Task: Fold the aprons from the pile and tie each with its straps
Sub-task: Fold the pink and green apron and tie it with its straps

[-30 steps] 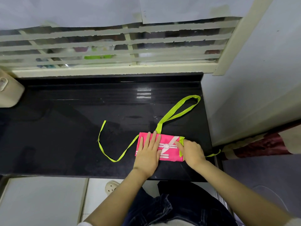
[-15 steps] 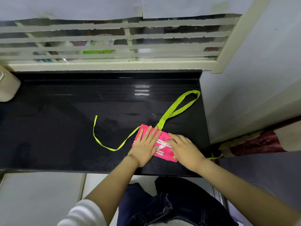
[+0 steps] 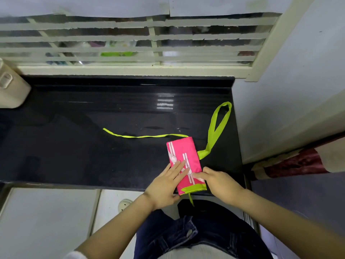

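A pink apron folded into a narrow packet lies lengthwise on the black counter, its near end with a lime hem at the counter's front edge. My left hand lies flat on its near left part, fingers straight. My right hand touches its near right edge with the fingertips. A lime waist strap runs left from the far end. A lime neck loop stretches to the far right. A short strap end hangs over the front edge.
A cream container stands at the counter's far left. A barred window runs along the back. A white wall bounds the counter on the right, with a dark red cloth beyond it. White cabinet fronts lie below.
The folded apron has been turned from lying crosswise to lying lengthwise, near end now at the counter's edge. The left strap straightened out to the left; the neck loop swung to the right.
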Demonstrator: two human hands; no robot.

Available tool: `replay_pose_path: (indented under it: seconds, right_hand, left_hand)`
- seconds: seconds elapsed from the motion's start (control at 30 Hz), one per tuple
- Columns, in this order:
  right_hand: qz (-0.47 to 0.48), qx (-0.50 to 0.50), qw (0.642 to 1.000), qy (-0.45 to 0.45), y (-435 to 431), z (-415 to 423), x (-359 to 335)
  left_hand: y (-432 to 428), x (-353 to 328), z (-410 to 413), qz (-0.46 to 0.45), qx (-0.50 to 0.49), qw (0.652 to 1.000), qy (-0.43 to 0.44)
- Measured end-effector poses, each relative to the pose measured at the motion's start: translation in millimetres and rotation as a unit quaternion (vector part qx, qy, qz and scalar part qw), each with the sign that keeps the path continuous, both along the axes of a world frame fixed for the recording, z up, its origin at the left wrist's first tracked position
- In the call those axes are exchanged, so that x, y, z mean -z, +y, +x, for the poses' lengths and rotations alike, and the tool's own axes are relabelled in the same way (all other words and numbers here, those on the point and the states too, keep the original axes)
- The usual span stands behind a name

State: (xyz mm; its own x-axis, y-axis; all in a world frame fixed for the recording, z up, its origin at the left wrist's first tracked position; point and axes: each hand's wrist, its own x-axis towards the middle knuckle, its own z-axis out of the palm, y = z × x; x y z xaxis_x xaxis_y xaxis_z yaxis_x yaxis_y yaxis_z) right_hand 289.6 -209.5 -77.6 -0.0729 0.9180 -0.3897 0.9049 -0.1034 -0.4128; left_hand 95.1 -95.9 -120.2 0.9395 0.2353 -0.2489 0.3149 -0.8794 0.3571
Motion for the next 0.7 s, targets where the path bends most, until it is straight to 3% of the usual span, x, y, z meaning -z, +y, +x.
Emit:
replay_pose_path:
  seconds: [0.13,0.27,0.4,0.6,0.7]
  right_hand:
    - [0.005,-0.022,0.999,0.049,-5.7,5.2,4.6]
    - [0.101,-0.072,0.992,-0.023,2.4,13.6,13.5]
    - [0.063,-0.098,0.993,-0.01,13.4,18.7,12.2]
    - [0.041,-0.004,0.995,0.095,21.2,21.6,11.8]
    - [0.036,0.044,0.993,0.103,24.8,16.9,7.1]
  left_hand:
    - [2.0,13.5,-7.7,0.013,0.016,1.0,-0.016]
    - [-3.7,14.5,-8.6,0.009,-0.012,0.997,-0.077]
    - [-1.6,10.9,-7.4,-0.061,-0.049,0.993,-0.085]
    - [2.5,-10.7,1.8,-0.251,-0.201,0.938,-0.125]
    - [4.3,-20.7,7.4,-0.235,-0.267,0.924,-0.14]
